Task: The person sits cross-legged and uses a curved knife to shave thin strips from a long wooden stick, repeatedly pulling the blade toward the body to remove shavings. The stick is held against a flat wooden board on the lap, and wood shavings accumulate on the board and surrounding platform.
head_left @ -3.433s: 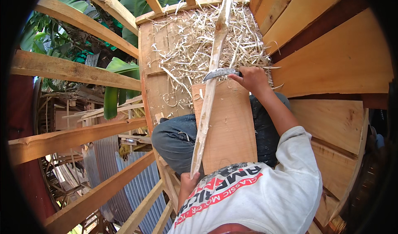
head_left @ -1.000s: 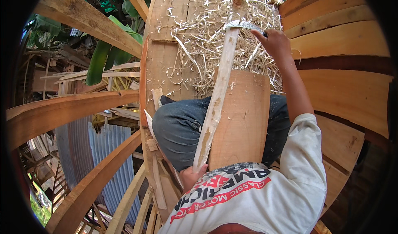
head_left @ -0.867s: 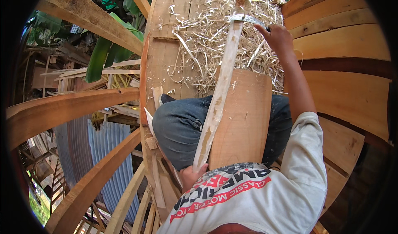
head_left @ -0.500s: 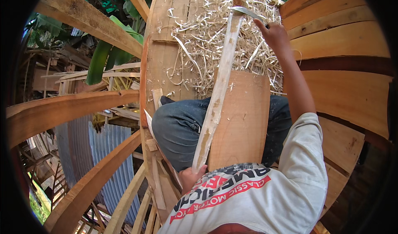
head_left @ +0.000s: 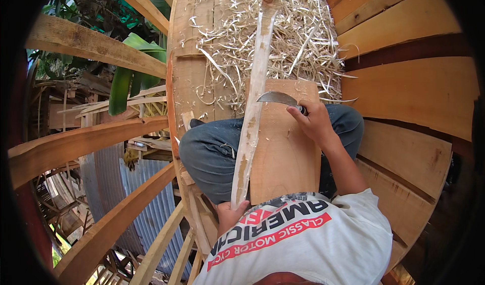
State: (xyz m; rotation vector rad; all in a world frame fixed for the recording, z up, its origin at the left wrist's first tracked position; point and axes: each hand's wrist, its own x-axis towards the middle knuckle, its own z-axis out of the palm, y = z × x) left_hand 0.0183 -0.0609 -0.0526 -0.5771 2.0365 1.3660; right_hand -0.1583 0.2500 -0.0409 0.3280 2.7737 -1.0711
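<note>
A long peeled pole [head_left: 256, 73], pale with brownish patches, runs from my waist away over the far planks. My left hand [head_left: 231, 216] is closed round its near end, close to my shirt. In my right hand [head_left: 316, 123] is a curved knife [head_left: 279, 98] with a sickle-like metal blade, its dark handle mostly hidden by my fingers. The blade's tip points left and lies at the pole's right side, about midway along. Whether the edge touches the pole I cannot tell. Under the pole and knife, a flat wooden board [head_left: 285, 153] lies across my lap between my bent legs.
Curly wood shavings [head_left: 288, 42] cover much of the plank floor [head_left: 194, 90] ahead. Curved plank walling [head_left: 404, 88] rises on my right. Bare timber ribs [head_left: 96, 131] stand on the left, with corrugated metal sheets [head_left: 151, 199] below them.
My right hand has drawn the knife back toward me, from the pole's far part to about its middle. My left hand keeps hold of the near end. The view has shifted slightly.
</note>
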